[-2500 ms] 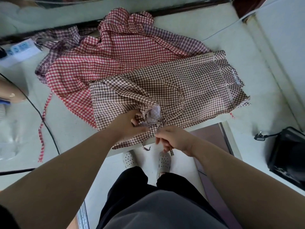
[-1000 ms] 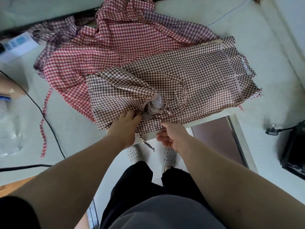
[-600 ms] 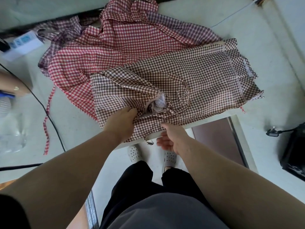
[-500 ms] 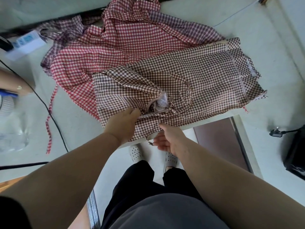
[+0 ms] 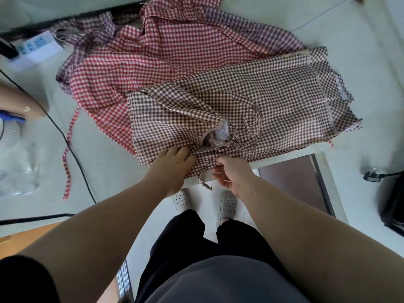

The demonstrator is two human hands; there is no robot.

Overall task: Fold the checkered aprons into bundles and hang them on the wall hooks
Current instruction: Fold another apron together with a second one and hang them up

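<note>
Well, at the far left we see little clearly: a white power strip (image 5: pixel 35 49) is smeared by blur, a skin-toned shape (image 5: pixel 19 101) is cut by the frame edge and we cannot say what it is, and a black cable (image 5: pixel 72 154) runs across the white table (image 5: pixel 109 171). Next comes the red checkered apron (image 5: pixel 157 55), its top cropped by the frame and its near right part buried under the brown checkered apron (image 5: pixel 284 95). A purple checkered cloth (image 5: pixel 87 38) peeks from beneath the red one, mostly hidden. Our left hand (image 5: pixel 172 169) lies on the brown apron's near-left part, fingers fairly straight, pressing the cloth to the table and clasping nothing. Just beyond its fingertips the fabric bunches into a gather (image 5: pixel 220 136) whose inside we cannot read. Our right hand (image 5: pixel 234 176), at the table's near edge, has its fingers curled round the brown apron's hem, thumb on top and fingertips tucked under the cloth. At the right edge a black object (image 5: pixel 393 204) is cut off. Compared with two and a half seconds ago, both hands have dropped away from the gather, which they were pinching then. The left has flattened, the right has slid to the hem, and the aprons lie as before.
</note>
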